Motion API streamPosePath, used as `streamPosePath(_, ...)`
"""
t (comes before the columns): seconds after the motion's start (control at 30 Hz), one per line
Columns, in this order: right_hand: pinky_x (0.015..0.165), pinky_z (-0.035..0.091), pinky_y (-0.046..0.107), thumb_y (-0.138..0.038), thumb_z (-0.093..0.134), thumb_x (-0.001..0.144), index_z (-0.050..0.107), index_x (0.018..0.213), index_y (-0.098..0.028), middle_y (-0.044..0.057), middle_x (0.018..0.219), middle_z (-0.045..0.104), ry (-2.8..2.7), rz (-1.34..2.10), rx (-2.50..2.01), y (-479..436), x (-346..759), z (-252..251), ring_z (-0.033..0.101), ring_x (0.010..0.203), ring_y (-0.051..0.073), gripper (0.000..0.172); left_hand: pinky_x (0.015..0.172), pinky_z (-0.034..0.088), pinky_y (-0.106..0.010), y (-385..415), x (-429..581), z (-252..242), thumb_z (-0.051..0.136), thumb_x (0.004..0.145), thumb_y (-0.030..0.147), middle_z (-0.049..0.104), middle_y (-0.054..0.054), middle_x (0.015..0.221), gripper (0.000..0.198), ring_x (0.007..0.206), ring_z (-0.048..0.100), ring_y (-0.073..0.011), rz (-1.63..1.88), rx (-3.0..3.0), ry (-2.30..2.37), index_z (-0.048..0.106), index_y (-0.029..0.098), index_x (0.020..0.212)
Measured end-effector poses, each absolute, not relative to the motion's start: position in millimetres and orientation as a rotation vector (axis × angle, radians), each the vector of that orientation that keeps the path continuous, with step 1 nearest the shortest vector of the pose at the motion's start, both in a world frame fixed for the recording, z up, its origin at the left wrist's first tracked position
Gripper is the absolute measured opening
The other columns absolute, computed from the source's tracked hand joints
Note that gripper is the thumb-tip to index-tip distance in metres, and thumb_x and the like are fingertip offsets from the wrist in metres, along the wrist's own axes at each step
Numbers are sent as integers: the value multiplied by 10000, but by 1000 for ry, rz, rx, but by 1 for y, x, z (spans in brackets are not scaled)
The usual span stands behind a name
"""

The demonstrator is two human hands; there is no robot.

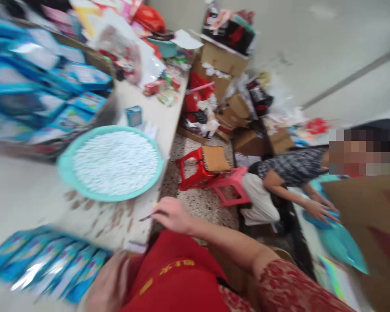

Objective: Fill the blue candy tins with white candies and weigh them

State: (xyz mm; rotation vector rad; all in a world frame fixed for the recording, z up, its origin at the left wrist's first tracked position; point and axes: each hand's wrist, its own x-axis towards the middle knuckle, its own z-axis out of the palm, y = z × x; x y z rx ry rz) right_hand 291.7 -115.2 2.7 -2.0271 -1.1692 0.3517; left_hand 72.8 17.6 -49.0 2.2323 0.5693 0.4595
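My right hand (pixel 173 214) rests at the table's edge with its fingers closed on a thin dark stick-like thing (pixel 146 218) that I cannot name. My left hand (pixel 108 284) is low by my red apron, badly smeared by motion, its fingers unreadable. It lies beside a fanned row of blue foil packets (pixel 48 264) on the white table (pixel 19 190). Just beyond my right hand sits a round teal tray (pixel 65 171) filled with small white pieces.
Stacks of blue packets (pixel 35 86) fill the far left. A small blue box (pixel 134 115) stands behind the tray. On the floor are a red stool (pixel 195 171), a pink stool (pixel 230 186), and cardboard boxes (pixel 221 60). A crouching person (pixel 279 182) handles blue packets at right.
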Motion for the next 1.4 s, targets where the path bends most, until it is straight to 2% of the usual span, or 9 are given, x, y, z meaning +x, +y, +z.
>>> streamPosePath(0.17, 635, 477, 265, -352, 644, 782, 662, 749, -192, 12, 698, 673, -581, 680, -1813, -106, 290, 35, 603, 648, 140, 164, 869, 505, -349, 22, 80, 2, 580, 834, 327, 699, -51, 1017, 225, 933, 658, -207, 429, 2031, 916, 640, 240, 1033)
streamPosePath(0.4, 589, 481, 270, -430, 717, 680, 657, 733, -183, 28, 667, 664, -490, 956, -1667, -81, 273, 47, 597, 610, 149, 260, 830, 512, -332, 40, 113, 22, 756, 655, 386, 559, -115, 1298, 641, 1128, 571, -243, 345, 1154, 796, 508, 229, 1225)
streamPosePath(0.5, 587, 485, 272, -439, 721, 681, 659, 734, -184, 27, 666, 663, -539, 1036, -1644, -72, 261, 43, 594, 607, 151, 268, 633, 502, -270, 32, 112, 20, 764, 639, 391, 685, -90, 953, 443, 810, 650, -192, 277, 970, 882, 608, 170, 990)
streamPosePath(0.57, 590, 492, 278, -453, 721, 680, 665, 733, -182, 32, 675, 672, -563, 1070, -1645, -67, 250, 36, 597, 606, 155, 282, 529, 444, -237, 24, 102, 22, 743, 656, 410, 641, -35, 653, 316, 567, 585, -134, 256, 941, 1000, 607, 149, 771)
streamPosePath(0.63, 591, 496, 284, -464, 720, 673, 671, 721, -180, 34, 678, 680, -582, 1104, -1649, -62, 236, 27, 599, 601, 158, 293, 497, 406, -223, 18, 86, 25, 734, 655, 416, 579, -1, 537, 303, 482, 517, -104, 291, 957, 1108, 591, 150, 680)
streamPosePath(0.87, 621, 506, 287, -430, 681, 693, 678, 734, -179, 33, 687, 696, -633, 1258, -1520, -26, 185, 0, 625, 633, 167, 255, 511, 389, -229, 32, 33, 24, 695, 637, 398, 555, 22, 540, 260, 495, 483, -101, 521, 1055, 1383, 599, 159, 664)
streamPosePath(1.1, 632, 492, 287, -365, 629, 708, 651, 715, -184, 13, 671, 672, -822, 1153, -1594, 43, 172, -5, 609, 628, 162, 183, 559, 383, -234, 83, 21, 17, 632, 684, 326, 549, 21, 606, 169, 567, 476, -109, 654, 1289, 1432, 593, 164, 715)
streamPosePath(1.3, 756, 455, 339, -269, 628, 711, 662, 703, -202, 30, 790, 626, -913, 990, -1763, 90, 169, -10, 555, 729, 183, 76, 586, 390, -234, 127, 22, 1, 609, 697, 301, 527, 35, 639, 215, 597, 487, -114, 752, 1388, 1440, 589, 181, 874)
streamPosePath(1.4, 836, 429, 379, -251, 640, 707, 664, 689, -205, 62, 861, 600, -936, 910, -1819, 103, 168, -10, 536, 893, 239, 55, 597, 395, -236, 142, 22, -9, 580, 710, 281, 510, 38, 631, 211, 603, 491, -118, 755, 1435, 1454, 574, 187, 898)
